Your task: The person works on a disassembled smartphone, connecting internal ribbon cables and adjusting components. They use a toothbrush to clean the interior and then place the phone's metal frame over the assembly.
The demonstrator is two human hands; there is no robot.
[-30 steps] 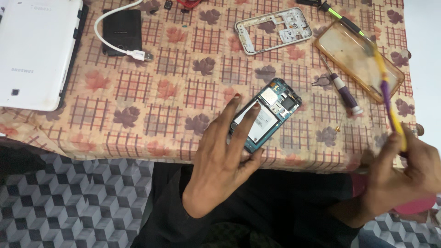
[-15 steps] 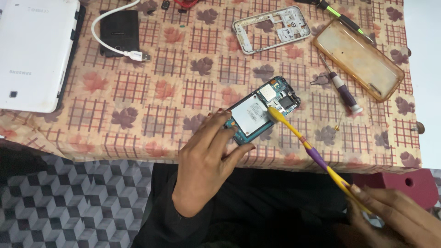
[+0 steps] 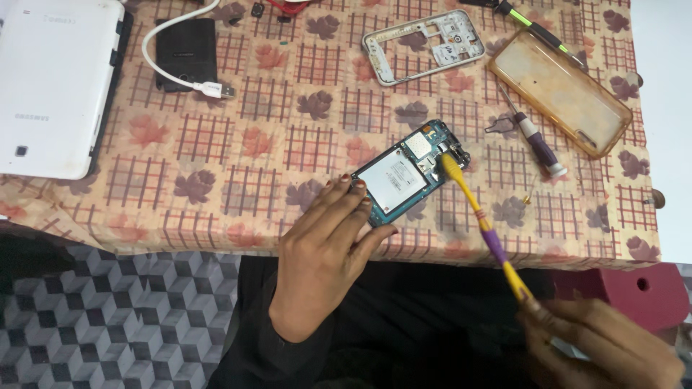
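Left hand (image 3: 324, 252) lies palm down at the near edge of the surface (image 3: 288, 144), its fingers spread only a little and its fingertips (image 3: 358, 186) pressing on the near corner of an opened smartphone (image 3: 411, 171), with the thumb against the phone's lower edge. The phone sits tilted on the leaf-patterned cloth, back cover off, showing a silver plate and a teal circuit board. Right hand (image 3: 598, 342), low in the view beyond the surface edge, is curled closed around the end of a long yellow and purple tool (image 3: 481, 220); the tool's yellow tip touches the top part of the phone's board.

Farther back lies a grey phone frame (image 3: 424, 45), and to its right an amber transparent phone case (image 3: 562, 90). Just beside the case rests a small screwdriver with a purple grip (image 3: 537, 144), and a green-handled tool (image 3: 530, 23) lies at the far edge. On the far left sits a white tablet (image 3: 54, 83), with a black phone battery (image 3: 186, 52) near it and a white cable (image 3: 184, 72) crossing the battery.
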